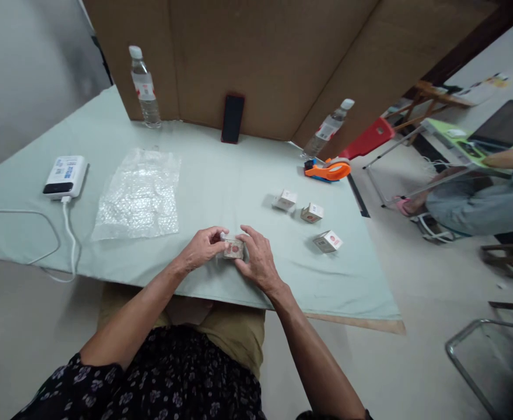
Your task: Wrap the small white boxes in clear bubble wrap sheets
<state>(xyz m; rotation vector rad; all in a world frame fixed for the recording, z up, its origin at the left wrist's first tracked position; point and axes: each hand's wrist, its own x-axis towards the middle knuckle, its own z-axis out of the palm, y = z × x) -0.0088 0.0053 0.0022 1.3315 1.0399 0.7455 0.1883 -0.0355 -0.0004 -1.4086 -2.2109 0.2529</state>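
Note:
My left hand (203, 248) and my right hand (258, 259) both grip one small white box with a red mark (233, 249), held just above the pale green table cover (221, 175) near its front edge. The fingers of both hands are curled round the box's ends. Three more small white boxes lie to the right: one (285, 200), one (311, 213) and one (328, 241). A sheet of bubble wrap (139, 195) lies flat to the left of my hands.
An orange tape dispenser (327, 170) sits at the table's right edge. Two water bottles (145, 87) (328, 128) and a dark phone (232, 118) stand against a cardboard screen. A white power bank (66, 176) with cable lies far left. Another person sits at right (479, 198).

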